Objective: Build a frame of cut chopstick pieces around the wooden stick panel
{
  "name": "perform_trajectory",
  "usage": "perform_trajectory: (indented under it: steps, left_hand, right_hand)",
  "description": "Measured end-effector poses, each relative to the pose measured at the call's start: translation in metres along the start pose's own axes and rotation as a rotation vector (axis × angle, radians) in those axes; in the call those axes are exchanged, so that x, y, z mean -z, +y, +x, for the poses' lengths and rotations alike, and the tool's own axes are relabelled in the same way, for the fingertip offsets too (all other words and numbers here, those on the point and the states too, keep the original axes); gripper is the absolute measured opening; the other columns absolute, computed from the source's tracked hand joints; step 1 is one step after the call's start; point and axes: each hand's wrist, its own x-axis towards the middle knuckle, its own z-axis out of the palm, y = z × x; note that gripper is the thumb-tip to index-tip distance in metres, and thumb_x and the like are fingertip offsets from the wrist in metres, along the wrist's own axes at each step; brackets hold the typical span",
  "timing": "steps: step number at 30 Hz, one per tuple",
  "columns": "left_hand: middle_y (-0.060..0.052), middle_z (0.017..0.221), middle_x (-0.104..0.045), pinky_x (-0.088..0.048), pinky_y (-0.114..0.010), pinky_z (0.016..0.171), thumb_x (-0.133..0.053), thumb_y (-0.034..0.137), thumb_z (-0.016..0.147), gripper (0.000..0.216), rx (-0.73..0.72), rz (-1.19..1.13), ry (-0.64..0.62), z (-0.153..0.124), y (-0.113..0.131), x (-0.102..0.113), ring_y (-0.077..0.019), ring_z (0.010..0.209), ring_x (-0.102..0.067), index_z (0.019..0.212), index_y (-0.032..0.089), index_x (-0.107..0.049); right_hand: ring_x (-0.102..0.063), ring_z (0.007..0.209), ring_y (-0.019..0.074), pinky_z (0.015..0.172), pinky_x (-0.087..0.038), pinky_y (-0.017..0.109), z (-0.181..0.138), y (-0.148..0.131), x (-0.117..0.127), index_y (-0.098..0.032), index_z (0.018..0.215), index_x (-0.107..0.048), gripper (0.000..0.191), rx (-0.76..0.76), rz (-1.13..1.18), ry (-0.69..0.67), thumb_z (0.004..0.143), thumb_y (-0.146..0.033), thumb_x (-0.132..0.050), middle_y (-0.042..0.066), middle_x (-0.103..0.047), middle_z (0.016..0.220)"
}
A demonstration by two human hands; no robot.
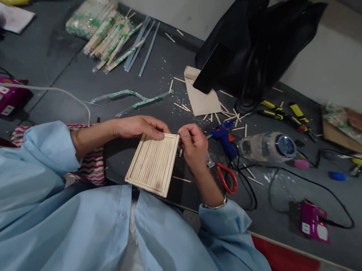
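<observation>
A small rectangular panel of wooden sticks, laid side by side with a raised stick border, is tilted in front of my body near the table edge. My left hand grips its far edge, thumb lying on top. At the far right corner my right hand is closed, with thumb and fingertips pinched on the border; whether a separate small piece is between them I cannot make out. Just right of that hand lie a blue glue gun and red-handled scissors.
Wrapped chopsticks, a phone on brown card and a black bag are at the back. Cut stick pieces are scattered mid-table. A plastic bottle, yellow-black cutters, cables and purple power boxes lie around.
</observation>
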Motion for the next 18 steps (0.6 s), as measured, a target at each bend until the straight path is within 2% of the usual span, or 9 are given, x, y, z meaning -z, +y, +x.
perform_trajectory:
  steps: [3,5,10,12,14,18]
  left_hand:
    - [-0.004,0.086,-0.073,-0.049,-0.025,0.072,-0.078,0.026,0.073,0.025,-0.002,-0.032,-0.034,-0.001,0.000,-0.003,-0.0138,0.075,-0.065,0.095,0.014,-0.075]
    - [-0.004,0.086,-0.072,-0.049,-0.025,0.072,-0.078,0.025,0.072,0.024,-0.028,-0.048,-0.004,0.000,0.001,-0.004,-0.0137,0.075,-0.065,0.093,0.014,-0.074]
    - [-0.002,0.080,-0.068,-0.047,-0.024,0.066,-0.076,0.023,0.072,0.021,-0.111,-0.126,0.160,0.003,0.002,-0.001,-0.0125,0.070,-0.063,0.089,0.013,-0.069]
    - [-0.001,0.079,-0.067,-0.047,-0.024,0.065,-0.075,0.020,0.072,0.020,-0.146,-0.169,0.212,0.005,0.002,0.001,-0.0116,0.069,-0.062,0.089,0.013,-0.067]
    - [0.000,0.079,-0.066,-0.047,-0.023,0.064,-0.075,0.017,0.072,0.018,-0.198,-0.223,0.255,0.007,0.001,0.002,-0.0105,0.068,-0.062,0.087,0.014,-0.065]
    - [-0.001,0.084,-0.068,-0.052,-0.026,0.071,-0.077,0.016,0.071,0.021,-0.336,-0.309,0.286,0.013,-0.006,0.007,-0.0125,0.074,-0.065,0.088,0.015,-0.063]
  right_hand:
    - [-0.056,0.067,0.0158,0.070,-0.048,0.032,-0.001,0.000,-0.002,-0.024,0.080,-0.055,0.039,0.108,-0.146,0.107,0.098,-0.056,-0.042,0.000,-0.059,0.071]
    - [-0.054,0.065,0.0162,0.070,-0.047,0.033,-0.002,0.003,-0.002,-0.025,0.074,-0.051,0.043,0.134,-0.186,0.178,0.101,-0.055,-0.035,0.000,-0.055,0.067]
    - [-0.048,0.055,0.0157,0.058,-0.045,0.032,0.003,0.012,-0.003,-0.026,0.063,-0.043,0.050,0.020,-0.048,0.289,0.100,-0.059,-0.033,-0.001,-0.046,0.058]
    - [-0.048,0.053,0.0157,0.054,-0.044,0.031,0.005,0.013,-0.003,-0.026,0.067,-0.045,0.048,-0.043,0.042,0.306,0.099,-0.060,-0.034,-0.001,-0.046,0.058]
    - [-0.053,0.058,0.0171,0.056,-0.047,0.033,0.007,0.011,-0.003,-0.026,0.074,-0.051,0.046,-0.075,0.099,0.341,0.098,-0.060,-0.031,0.001,-0.052,0.064]
    - [-0.066,0.085,0.0223,0.079,-0.055,0.041,0.009,0.010,-0.004,-0.024,0.098,-0.060,0.050,0.011,0.401,0.424,0.095,-0.065,-0.031,0.005,-0.066,0.090]
